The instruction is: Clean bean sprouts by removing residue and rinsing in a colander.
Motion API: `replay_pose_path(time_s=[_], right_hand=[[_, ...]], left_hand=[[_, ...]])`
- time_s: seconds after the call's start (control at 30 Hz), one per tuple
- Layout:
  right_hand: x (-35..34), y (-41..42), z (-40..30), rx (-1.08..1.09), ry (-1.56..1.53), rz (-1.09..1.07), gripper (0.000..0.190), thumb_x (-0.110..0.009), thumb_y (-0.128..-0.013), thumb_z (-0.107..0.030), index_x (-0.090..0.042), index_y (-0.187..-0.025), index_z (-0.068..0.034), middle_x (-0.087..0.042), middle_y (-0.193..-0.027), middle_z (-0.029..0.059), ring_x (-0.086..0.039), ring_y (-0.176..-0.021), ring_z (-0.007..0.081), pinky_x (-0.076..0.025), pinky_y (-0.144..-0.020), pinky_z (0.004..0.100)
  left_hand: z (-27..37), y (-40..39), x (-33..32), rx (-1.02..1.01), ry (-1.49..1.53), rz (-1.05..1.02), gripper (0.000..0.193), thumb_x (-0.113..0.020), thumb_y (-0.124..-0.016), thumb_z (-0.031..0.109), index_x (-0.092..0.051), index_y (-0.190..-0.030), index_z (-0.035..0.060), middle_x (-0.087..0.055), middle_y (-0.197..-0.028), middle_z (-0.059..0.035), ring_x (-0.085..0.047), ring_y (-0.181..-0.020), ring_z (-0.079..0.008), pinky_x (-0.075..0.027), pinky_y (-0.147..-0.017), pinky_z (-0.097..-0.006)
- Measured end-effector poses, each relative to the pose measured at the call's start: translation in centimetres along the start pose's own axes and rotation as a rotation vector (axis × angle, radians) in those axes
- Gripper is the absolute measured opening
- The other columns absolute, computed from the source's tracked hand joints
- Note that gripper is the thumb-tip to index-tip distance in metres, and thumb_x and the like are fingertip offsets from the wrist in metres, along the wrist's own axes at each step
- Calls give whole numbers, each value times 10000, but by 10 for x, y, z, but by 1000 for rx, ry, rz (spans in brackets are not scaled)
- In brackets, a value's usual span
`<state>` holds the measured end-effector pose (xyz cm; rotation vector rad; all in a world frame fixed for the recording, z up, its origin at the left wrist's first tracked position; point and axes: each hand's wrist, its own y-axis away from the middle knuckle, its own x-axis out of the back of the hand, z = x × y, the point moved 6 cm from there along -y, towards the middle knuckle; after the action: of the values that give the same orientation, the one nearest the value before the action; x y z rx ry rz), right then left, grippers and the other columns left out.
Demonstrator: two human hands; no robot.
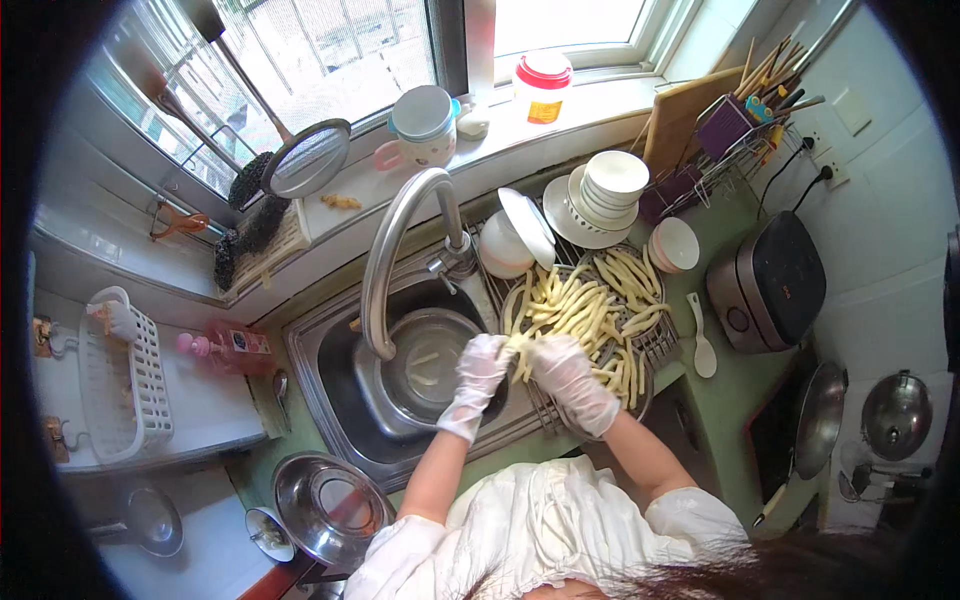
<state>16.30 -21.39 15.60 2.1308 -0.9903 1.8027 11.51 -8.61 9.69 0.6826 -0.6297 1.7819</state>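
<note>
My left hand (pixel 481 376) and my right hand (pixel 574 380) both wear thin, translucent white gloves. Their fingertips come close together over the sink's right rim, gripping a pale yellow strip (pixel 517 341) between them. Just beyond and to the right lies a heap of similar long strips (pixel 574 304), spread over round perforated metal trays on a wire rack (pixel 544 409). Whether they are vegetable or dough I cannot tell. Left of my left hand, a round metal basin (pixel 401 394) sits inside the stainless steel sink (pixel 337 405), with a few pale pieces (pixel 424 369) at its bottom.
A curved faucet (pixel 375 277) arches over the sink. White bowls (pixel 616 176) and plates are stacked behind the strips. Rightward are a white rice spoon (pixel 702 337) and a rice cooker (pixel 772 285). A steel bowl (pixel 330 510) stands near my left elbow.
</note>
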Motion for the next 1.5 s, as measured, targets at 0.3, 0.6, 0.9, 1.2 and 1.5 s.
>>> replay_pose_path(time_s=[0.3,0.6,0.9,1.2,1.5], right_hand=[[35,-25,131,-136,74,185,303,-577,-747,0,-608,-1041,-65,-614,-781,103,-615,-740,286,-495,-651,399],[-6,-43,125,-129,-60,-271,290,-666,-740,-172,-594,-999,-62,-600,-912,118,-593,-894,312,-478,-821,416],[-12,-33,134,-171,-147,-241,467,-684,-740,-188,-574,-1178,-70,-595,-1173,148,-560,-1083,304,-429,-955,395],[-17,-26,133,-122,-77,-130,354,-604,-784,-209,-579,-1114,-84,-602,-1072,89,-549,-1064,258,-397,-929,433],[-14,-18,127,-164,-48,-152,460,-607,-797,-197,-519,-1236,-91,-572,-1172,82,-526,-1132,256,-332,-1013,473]], left_hand=[[27,-28,-45,-77,-122,-110,305,-534,-891,356,-646,-1013,99,-611,-909,-144,-585,-866,-327,-473,-760,-427],[22,-60,-59,18,-255,-148,280,-598,-841,352,-644,-936,92,-606,-866,-147,-588,-834,-327,-474,-743,-433],[32,-67,-70,134,-272,-215,387,-659,-780,403,-630,-894,34,-628,-879,-176,-625,-816,-336,-495,-707,-446],[19,-73,-78,193,-239,-282,374,-653,-780,390,-623,-915,43,-644,-923,-181,-627,-879,-340,-485,-762,-443],[21,-75,-79,116,-378,-244,296,-654,-783,334,-641,-865,49,-647,-850,-171,-638,-791,-334,-499,-704,-436]])
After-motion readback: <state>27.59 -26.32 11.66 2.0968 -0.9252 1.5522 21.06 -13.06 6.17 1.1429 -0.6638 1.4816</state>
